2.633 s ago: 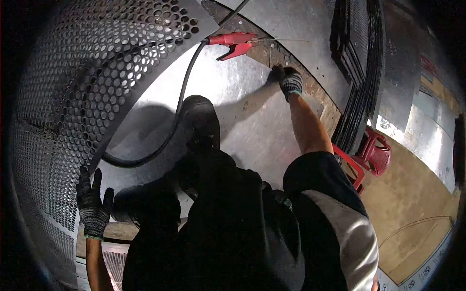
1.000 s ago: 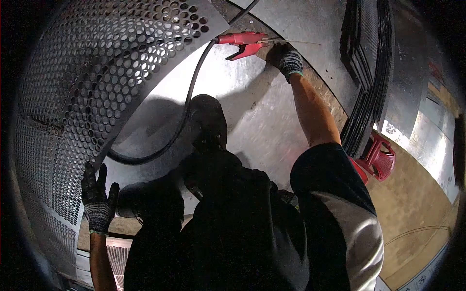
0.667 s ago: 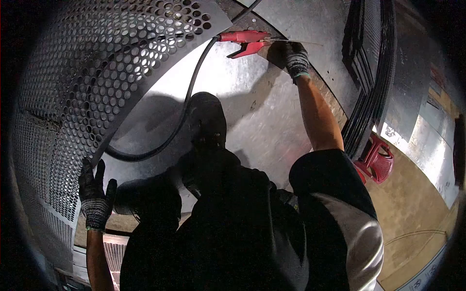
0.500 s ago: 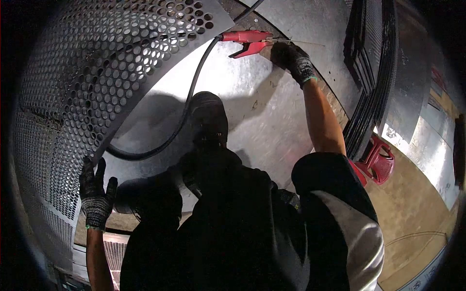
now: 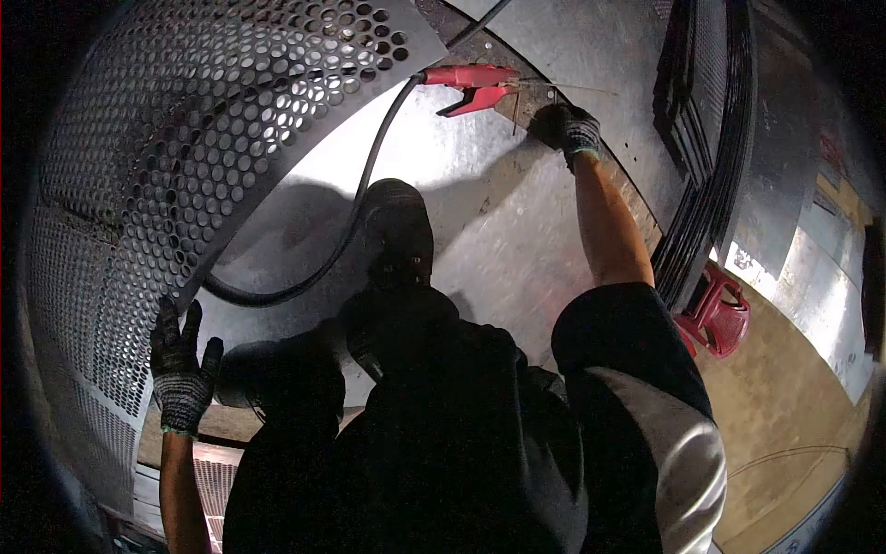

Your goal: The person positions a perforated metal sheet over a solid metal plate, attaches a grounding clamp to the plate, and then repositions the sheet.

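Note:
My left hand (image 5: 183, 365), in a dark knitted glove, rests at the edge of a perforated metal sheet (image 5: 231, 162), its fingers stretched out and apart. At the top, a red electrode holder (image 5: 469, 81) lies by the far edge of a smooth metal sheet (image 5: 517, 222), with a thin rod reaching right from its jaws. My gloved right hand (image 5: 565, 127) is down on the surface just right of the holder, apart from its handle. Its fingers are dark and mostly hidden, so their grip does not show.
A black cable (image 5: 355, 208) curves from the holder under the perforated sheet. My boot (image 5: 397, 231) is on the smooth sheet. Dark metal panels (image 5: 706, 166) stand stacked at right, beside a red plastic stool (image 5: 720, 314). A tan board (image 5: 784, 397) lies at lower right.
My right hand has moved slightly right and down, away from the holder's jaws. A thin upright piece now shows below the jaws. My left hand stays in place.

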The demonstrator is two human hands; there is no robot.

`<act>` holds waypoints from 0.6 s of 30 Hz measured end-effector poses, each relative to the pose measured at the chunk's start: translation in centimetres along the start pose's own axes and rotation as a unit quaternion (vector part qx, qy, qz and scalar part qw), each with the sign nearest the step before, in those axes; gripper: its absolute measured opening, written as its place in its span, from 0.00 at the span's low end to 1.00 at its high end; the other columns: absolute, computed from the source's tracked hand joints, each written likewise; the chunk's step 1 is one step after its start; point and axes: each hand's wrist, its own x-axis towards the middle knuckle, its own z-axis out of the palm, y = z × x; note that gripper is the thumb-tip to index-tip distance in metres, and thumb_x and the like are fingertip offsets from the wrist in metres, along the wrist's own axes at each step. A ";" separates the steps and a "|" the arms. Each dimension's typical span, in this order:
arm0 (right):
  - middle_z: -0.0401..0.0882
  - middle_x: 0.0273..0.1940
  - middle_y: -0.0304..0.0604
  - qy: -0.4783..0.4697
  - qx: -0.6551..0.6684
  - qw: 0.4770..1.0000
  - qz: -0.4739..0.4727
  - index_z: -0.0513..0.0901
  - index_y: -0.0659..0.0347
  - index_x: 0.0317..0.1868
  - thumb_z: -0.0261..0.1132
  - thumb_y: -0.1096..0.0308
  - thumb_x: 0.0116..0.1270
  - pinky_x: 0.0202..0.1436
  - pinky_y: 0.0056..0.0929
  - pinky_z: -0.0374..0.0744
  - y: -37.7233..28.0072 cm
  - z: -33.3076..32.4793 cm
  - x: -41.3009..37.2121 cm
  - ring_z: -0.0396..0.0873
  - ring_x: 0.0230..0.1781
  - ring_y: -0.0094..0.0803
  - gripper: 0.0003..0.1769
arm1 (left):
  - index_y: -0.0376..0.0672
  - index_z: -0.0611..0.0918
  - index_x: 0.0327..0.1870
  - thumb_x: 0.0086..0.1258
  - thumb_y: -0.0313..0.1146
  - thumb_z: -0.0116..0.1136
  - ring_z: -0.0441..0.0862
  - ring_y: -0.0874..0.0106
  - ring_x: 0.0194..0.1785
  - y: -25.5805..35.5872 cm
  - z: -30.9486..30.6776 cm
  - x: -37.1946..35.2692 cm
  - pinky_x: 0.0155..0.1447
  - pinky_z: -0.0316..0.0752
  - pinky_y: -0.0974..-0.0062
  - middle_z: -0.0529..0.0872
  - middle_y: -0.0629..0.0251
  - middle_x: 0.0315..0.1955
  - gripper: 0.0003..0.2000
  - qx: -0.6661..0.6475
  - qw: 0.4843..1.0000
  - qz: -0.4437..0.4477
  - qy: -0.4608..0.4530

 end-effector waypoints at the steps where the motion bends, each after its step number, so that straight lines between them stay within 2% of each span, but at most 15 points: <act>1: 0.89 0.53 0.48 0.012 -0.174 0.984 -0.045 0.90 0.49 0.54 0.65 0.54 0.69 0.57 0.44 0.83 -1.5 0.1 -0.6 0.86 0.54 0.48 0.18 | 0.50 0.67 0.80 0.75 0.47 0.60 0.58 0.47 0.81 0.0 0.0 0.0 0.82 0.55 0.53 0.60 0.49 0.80 0.34 -0.002 1.000 -0.004 0.000; 2: 0.89 0.52 0.49 0.025 -0.342 0.935 -0.088 0.90 0.48 0.52 0.67 0.54 0.67 0.56 0.45 0.83 -2.5 0.3 -1.0 0.87 0.53 0.49 0.17 | 0.51 0.66 0.80 0.75 0.48 0.60 0.56 0.47 0.82 -0.1 0.0 0.0 0.82 0.53 0.51 0.57 0.46 0.81 0.34 -0.002 1.000 -0.002 -0.017; 3: 0.89 0.52 0.49 0.024 -0.342 0.935 -0.090 0.90 0.48 0.52 0.67 0.54 0.67 0.56 0.45 0.83 -3.1 0.6 -1.0 0.87 0.53 0.49 0.17 | 0.52 0.66 0.80 0.76 0.48 0.59 0.54 0.47 0.82 -0.1 0.0 0.1 0.83 0.52 0.50 0.54 0.44 0.81 0.33 -0.001 0.999 -0.001 -0.033; 5: 0.89 0.51 0.53 0.003 -0.389 0.919 -0.066 0.90 0.55 0.51 0.70 0.47 0.57 0.55 0.43 0.85 -4.8 1.2 -1.9 0.87 0.54 0.47 0.26 | 0.52 0.66 0.80 0.76 0.49 0.58 0.54 0.47 0.82 0.2 -0.6 0.3 0.83 0.52 0.50 0.54 0.43 0.81 0.33 -0.010 0.999 -0.007 -0.044; 6: 0.87 0.53 0.54 -0.024 -0.382 0.923 -0.041 0.89 0.55 0.52 0.65 0.48 0.64 0.55 0.44 0.85 -6.0 1.0 -2.7 0.87 0.56 0.47 0.24 | 0.51 0.65 0.80 0.76 0.49 0.58 0.54 0.47 0.83 0.1 -0.8 0.3 0.83 0.52 0.50 0.54 0.43 0.81 0.33 -0.019 0.998 -0.012 -0.054; 7: 0.87 0.53 0.54 -0.026 -0.381 0.923 -0.043 0.89 0.55 0.52 0.65 0.48 0.64 0.55 0.44 0.85 -5.3 1.6 -2.0 0.87 0.56 0.47 0.24 | 0.51 0.65 0.80 0.76 0.49 0.58 0.54 0.47 0.83 0.1 -0.6 0.2 0.83 0.52 0.50 0.54 0.43 0.81 0.33 -0.019 0.998 -0.015 -0.055; 9: 0.87 0.54 0.52 0.056 -0.307 0.949 -0.042 0.89 0.53 0.53 0.59 0.47 0.69 0.56 0.47 0.84 -3.8 2.5 -1.0 0.86 0.56 0.48 0.24 | 0.52 0.65 0.80 0.76 0.49 0.58 0.54 0.47 0.82 0.1 0.0 0.1 0.82 0.52 0.49 0.54 0.42 0.81 0.33 0.005 1.000 -0.004 -0.025; 12: 0.87 0.54 0.50 0.069 -0.318 0.944 -0.055 0.88 0.51 0.55 0.55 0.48 0.72 0.57 0.48 0.83 -6.7 1.1 -5.0 0.85 0.56 0.50 0.23 | 0.52 0.65 0.81 0.77 0.50 0.57 0.54 0.48 0.83 0.0 0.3 0.0 0.83 0.52 0.50 0.54 0.43 0.81 0.33 0.014 1.000 0.003 -0.019; 13: 0.87 0.54 0.50 0.069 -0.318 0.944 -0.055 0.88 0.51 0.55 0.55 0.48 0.72 0.57 0.48 0.83 -6.3 1.2 -4.1 0.85 0.56 0.50 0.23 | 0.52 0.65 0.81 0.77 0.50 0.57 0.54 0.48 0.83 0.1 0.1 0.0 0.83 0.52 0.50 0.54 0.43 0.81 0.33 0.014 1.000 0.003 -0.019; 15: 0.87 0.54 0.49 0.002 -0.441 0.894 -0.074 0.87 0.49 0.56 0.56 0.46 0.71 0.58 0.48 0.83 -5.6 1.4 -1.6 0.85 0.57 0.51 0.24 | 0.53 0.65 0.81 0.77 0.51 0.56 0.53 0.49 0.83 0.5 -0.6 0.2 0.83 0.51 0.51 0.53 0.44 0.81 0.33 0.011 0.998 -0.014 -0.053; 16: 0.87 0.54 0.49 0.002 -0.442 0.894 -0.074 0.87 0.49 0.56 0.56 0.46 0.71 0.58 0.48 0.83 -5.9 1.3 -2.0 0.85 0.57 0.51 0.24 | 0.53 0.65 0.81 0.77 0.51 0.56 0.53 0.49 0.83 0.5 -0.7 0.2 0.83 0.51 0.51 0.53 0.44 0.81 0.33 0.010 0.998 -0.013 -0.053; 18: 0.87 0.51 0.54 0.033 -0.393 0.915 -0.088 0.90 0.52 0.51 0.57 0.40 0.70 0.53 0.49 0.84 -6.4 0.7 -3.2 0.86 0.53 0.53 0.28 | 0.54 0.64 0.81 0.77 0.52 0.55 0.51 0.50 0.84 0.4 -0.6 0.2 0.83 0.50 0.52 0.53 0.46 0.82 0.33 0.003 0.998 -0.012 -0.058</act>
